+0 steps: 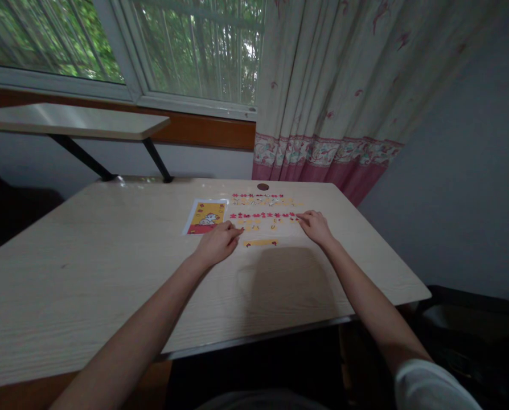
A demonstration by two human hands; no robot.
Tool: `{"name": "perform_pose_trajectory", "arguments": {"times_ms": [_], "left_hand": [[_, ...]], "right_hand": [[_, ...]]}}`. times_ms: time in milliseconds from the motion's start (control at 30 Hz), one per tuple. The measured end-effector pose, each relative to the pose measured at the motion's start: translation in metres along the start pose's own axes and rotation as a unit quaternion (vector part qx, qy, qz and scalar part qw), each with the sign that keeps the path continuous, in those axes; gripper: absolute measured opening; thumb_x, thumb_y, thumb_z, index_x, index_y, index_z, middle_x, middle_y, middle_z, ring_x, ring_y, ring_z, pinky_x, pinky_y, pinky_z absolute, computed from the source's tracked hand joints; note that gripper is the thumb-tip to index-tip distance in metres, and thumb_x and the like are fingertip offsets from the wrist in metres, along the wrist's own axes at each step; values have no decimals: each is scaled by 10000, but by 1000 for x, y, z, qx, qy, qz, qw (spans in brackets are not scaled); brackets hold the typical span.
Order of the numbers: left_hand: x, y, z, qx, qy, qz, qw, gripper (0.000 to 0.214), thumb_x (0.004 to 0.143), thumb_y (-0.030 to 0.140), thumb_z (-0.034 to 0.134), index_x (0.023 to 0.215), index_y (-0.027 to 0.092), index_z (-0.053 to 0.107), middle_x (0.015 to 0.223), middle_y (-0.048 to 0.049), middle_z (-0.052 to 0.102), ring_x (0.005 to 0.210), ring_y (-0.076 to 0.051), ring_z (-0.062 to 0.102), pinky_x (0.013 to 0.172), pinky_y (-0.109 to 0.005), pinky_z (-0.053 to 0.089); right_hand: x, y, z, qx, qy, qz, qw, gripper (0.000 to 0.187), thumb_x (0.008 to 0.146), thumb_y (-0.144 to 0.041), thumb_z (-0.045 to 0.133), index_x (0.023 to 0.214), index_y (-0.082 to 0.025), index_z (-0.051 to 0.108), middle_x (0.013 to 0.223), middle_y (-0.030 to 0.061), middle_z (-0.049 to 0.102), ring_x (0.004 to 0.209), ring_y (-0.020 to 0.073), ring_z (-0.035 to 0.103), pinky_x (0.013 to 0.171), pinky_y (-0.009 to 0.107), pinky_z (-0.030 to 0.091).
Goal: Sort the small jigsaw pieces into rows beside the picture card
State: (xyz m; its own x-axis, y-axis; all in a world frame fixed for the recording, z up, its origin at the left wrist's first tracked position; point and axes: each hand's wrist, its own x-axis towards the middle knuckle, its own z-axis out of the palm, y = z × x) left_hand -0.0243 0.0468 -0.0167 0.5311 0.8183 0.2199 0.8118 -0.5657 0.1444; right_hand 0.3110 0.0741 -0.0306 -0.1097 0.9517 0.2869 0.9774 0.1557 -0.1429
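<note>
Rows of small red and yellow puzzle pieces [263,215] lie on a light wooden table [109,267], beside a picture card [206,217] with a yellow and red cartoon design. My left hand [217,242] rests on the table just right of the card, fingers curled, a fingertip reaching toward the pieces. My right hand [316,225] lies at the right end of the middle row, fingers bent with the tips touching a red piece. A short joined yellow strip [261,243] lies between the hands, nearer to me.
A round cable hole [263,187] sits at the table's far edge. A raised shelf [70,121] on black brackets stands at the back left under the window. A flowered curtain [344,91] hangs at the back right. A dark seat [472,330] is at the right.
</note>
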Motion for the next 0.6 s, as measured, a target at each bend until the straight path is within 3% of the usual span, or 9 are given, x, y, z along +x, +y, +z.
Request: {"name": "perform_pose_trajectory", "arguments": {"times_ms": [367,600], "left_hand": [[0,0,-2,-5,4,0,1000,340,849,261,381,1121,206,578,937,-74,530,859,-196,547,682,-281,439],[-1,1,-3,-25,13,-3,1000,325,846,254,387,1102,199,579,969,-76,538,878,-195,547,712,-282,441]], "right_hand": [[0,2,1,13,-4,-4,1000,301,860,-321,430,1098,-273,608,1034,63,582,917,215,482,778,324,359],[0,-1,-1,34,-9,3,999,237,818,-284,458,979,-221,621,1018,66,590,916,224,483,774,333,358]]}}
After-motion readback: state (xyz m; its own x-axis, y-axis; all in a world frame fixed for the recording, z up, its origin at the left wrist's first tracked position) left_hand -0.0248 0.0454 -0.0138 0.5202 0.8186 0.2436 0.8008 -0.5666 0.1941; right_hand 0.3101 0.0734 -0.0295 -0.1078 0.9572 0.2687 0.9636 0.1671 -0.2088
